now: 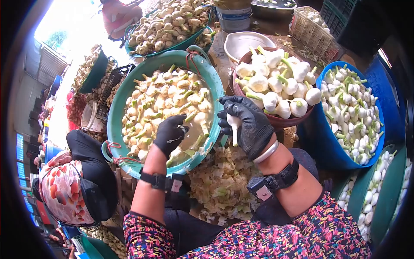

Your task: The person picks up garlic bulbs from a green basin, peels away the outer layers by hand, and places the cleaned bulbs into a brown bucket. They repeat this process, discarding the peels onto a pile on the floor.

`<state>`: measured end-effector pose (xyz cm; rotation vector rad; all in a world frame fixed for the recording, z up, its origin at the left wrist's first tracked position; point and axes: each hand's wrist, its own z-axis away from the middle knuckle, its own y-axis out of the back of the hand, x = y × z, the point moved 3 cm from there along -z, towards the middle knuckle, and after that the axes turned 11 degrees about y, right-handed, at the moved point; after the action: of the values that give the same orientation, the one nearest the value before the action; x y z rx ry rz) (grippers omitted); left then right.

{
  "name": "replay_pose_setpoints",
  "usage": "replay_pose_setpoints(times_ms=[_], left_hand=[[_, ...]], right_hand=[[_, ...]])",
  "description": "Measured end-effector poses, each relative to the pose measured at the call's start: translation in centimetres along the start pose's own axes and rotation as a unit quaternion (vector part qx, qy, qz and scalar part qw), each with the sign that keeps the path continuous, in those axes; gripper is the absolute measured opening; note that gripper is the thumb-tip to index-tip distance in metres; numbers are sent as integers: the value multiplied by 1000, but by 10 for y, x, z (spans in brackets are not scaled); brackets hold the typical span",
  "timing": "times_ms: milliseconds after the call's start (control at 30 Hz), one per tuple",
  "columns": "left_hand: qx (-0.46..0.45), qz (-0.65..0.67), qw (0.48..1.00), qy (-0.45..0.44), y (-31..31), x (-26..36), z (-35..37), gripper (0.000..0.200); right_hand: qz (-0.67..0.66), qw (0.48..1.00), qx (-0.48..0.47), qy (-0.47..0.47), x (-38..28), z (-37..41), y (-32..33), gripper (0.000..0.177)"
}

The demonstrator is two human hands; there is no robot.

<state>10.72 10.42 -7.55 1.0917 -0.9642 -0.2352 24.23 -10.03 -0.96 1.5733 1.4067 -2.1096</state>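
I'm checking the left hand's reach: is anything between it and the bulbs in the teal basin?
Nothing visible. The left hand is down among the bulbs in the teal basin; the right hand holds a white piece off to the side.

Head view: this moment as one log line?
left black-gloved hand: on pale bulbs in teal plastic basin | right black-gloved hand: gripping slim white piece

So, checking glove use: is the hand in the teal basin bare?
No, the left hand in the teal basin is gloved in black.
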Motion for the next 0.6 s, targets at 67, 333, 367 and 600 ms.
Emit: replay_pose_setpoints(times_ms=[67, 333, 367, 600], left_hand=[[60, -222, 971, -71, -14, 23, -18, 43], [7, -85, 993, 78, -19, -13, -54, 20], [4, 30, 996, 87, -11, -20, -48, 19], [-88, 472, 870, 110, 32, 63, 76, 22]], right_hand=[[-11, 1000, 21, -16, -1, -4, 4, 19], [1, 999, 45, -24, -5, -5, 6, 18], [22, 997, 30, -62, -4, -7, 3, 19], [120, 976, -177, 27, 42, 6, -24, 72]])
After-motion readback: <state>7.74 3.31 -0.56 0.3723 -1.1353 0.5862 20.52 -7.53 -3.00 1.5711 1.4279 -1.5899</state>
